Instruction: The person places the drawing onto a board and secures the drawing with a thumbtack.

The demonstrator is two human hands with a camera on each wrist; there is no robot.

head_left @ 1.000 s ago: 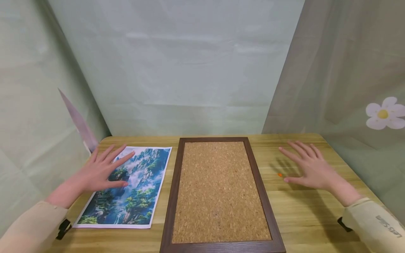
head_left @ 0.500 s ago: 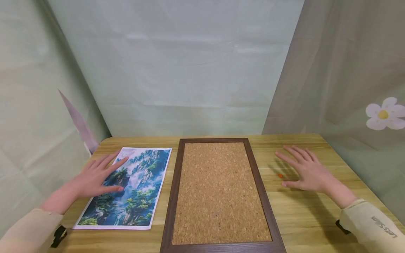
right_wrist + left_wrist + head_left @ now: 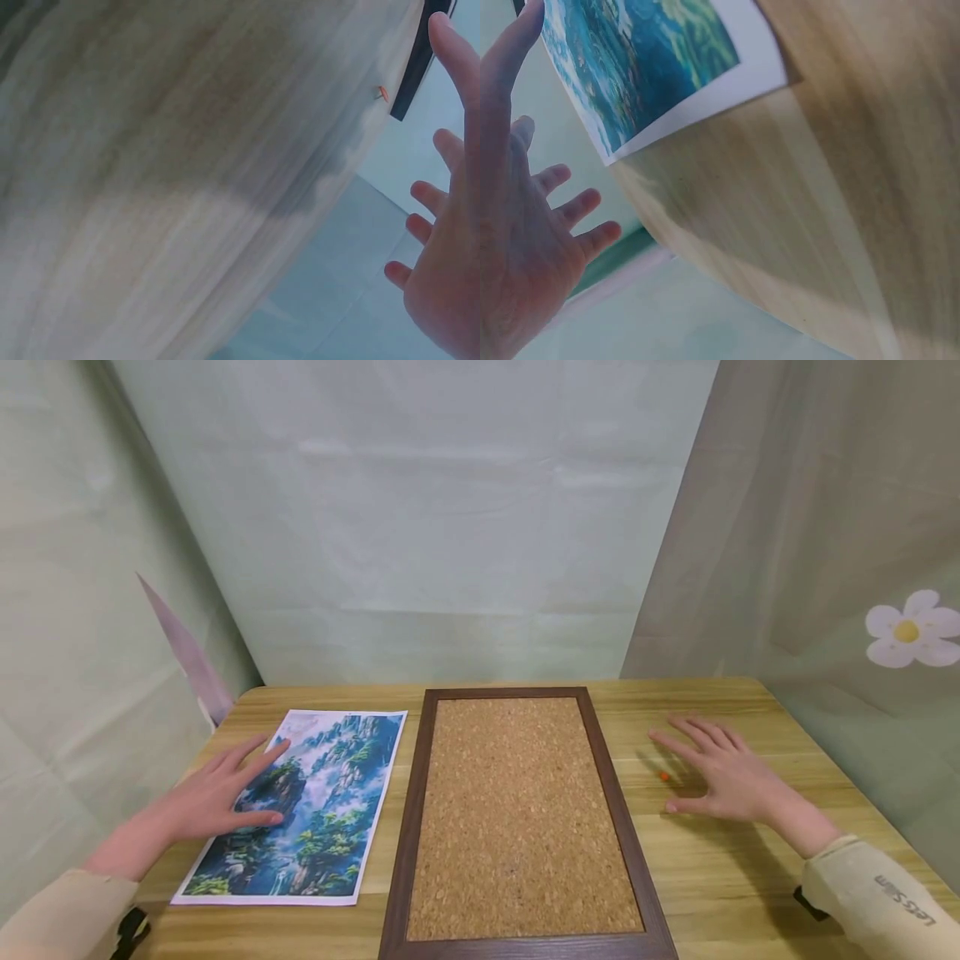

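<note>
A printed landscape picture of misty blue-green mountains lies on the wooden table at the left. Above its left side hovers my left hand, fingers spread and holding nothing. At the right, my right hand hangs over the table with its fingers apart, also holding nothing. A small orange push pin lies between that hand's thumb and forefinger in the head view; its thin point shows in the right wrist view, where the pin is near the table's far edge. Between the hands rests a cork board in a dark brown frame.
The wooden table has rounded back corners. Pale green cloth hangs behind and at both sides, with a white flower on the right part. A pointed pinkish strip stands out at the back left.
Both hands have sunk lower and drawn slightly toward the viewer, the left also shifting left and the right a little to the left. Picture, board and pin stay where they were.
</note>
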